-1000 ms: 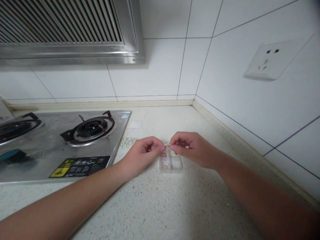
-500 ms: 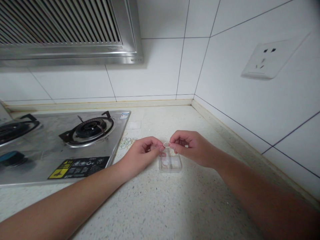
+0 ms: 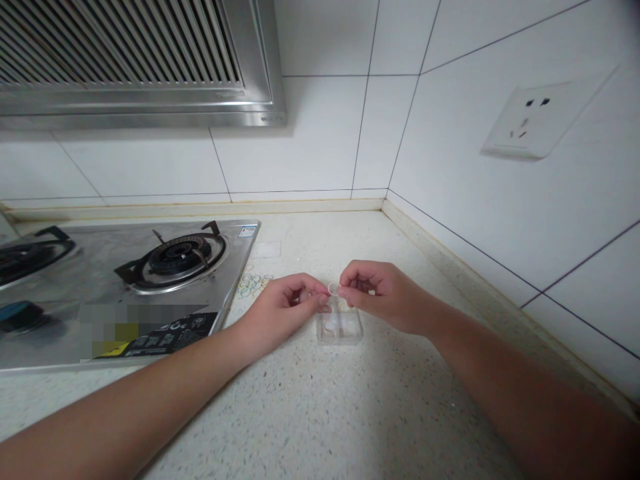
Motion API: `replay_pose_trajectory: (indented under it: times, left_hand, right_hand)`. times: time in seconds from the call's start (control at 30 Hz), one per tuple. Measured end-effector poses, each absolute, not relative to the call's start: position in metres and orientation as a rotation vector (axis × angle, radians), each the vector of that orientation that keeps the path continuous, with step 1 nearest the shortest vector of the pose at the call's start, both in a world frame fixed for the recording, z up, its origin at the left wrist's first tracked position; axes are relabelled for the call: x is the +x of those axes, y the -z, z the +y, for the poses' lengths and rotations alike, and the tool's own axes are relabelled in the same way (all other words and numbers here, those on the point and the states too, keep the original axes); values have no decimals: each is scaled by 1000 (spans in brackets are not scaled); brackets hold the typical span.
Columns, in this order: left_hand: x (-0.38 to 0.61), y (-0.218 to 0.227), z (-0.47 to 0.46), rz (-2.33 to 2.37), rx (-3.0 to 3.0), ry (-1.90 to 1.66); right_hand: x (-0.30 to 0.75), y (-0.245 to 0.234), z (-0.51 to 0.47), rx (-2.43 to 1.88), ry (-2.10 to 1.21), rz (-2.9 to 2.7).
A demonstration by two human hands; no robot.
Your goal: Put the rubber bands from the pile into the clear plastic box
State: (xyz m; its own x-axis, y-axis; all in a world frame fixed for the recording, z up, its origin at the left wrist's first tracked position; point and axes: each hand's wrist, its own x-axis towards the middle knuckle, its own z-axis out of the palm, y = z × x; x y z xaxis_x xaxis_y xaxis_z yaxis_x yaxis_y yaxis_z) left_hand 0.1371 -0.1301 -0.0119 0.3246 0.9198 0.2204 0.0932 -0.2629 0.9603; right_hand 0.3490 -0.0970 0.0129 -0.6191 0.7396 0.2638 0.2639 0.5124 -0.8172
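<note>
Between my fingertips is a small whitish ring [image 3: 334, 289], perhaps a hair tie or rubber band. My left hand [image 3: 287, 303] pinches its left side with thumb and forefinger. The right side is pinched by my right hand [image 3: 383, 290]. Just below the ring, a clear plastic box [image 3: 345, 333] with compartments rests on the counter. Pinkish rings lie in its left compartments; my fingers cover part of its far end. Left of my left hand, several thin coloured rings [image 3: 253, 283] lie loose in a group beside the stove.
A steel gas stove [image 3: 220, 293] with black burners fills the left, under a range hood [image 3: 150, 100]. Behind the rings lies a flat clear piece [image 3: 267, 249]. A tiled wall [image 3: 320, 160] closes the back and right, with a socket [image 3: 525, 120]. Speckled counter [image 3: 300, 413] stretches in front.
Almost nothing differs. Both hands keep their pinch on the small ring above the box; the whole view has shifted very slightly.
</note>
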Motion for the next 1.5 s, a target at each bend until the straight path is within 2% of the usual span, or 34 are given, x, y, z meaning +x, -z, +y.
replay_pose_trajectory:
  times: [1.5]
  left_hand:
    - [136, 10, -133, 867, 1683, -1019]
  right_hand:
    - [347, -14, -102, -755, -999, -2188]
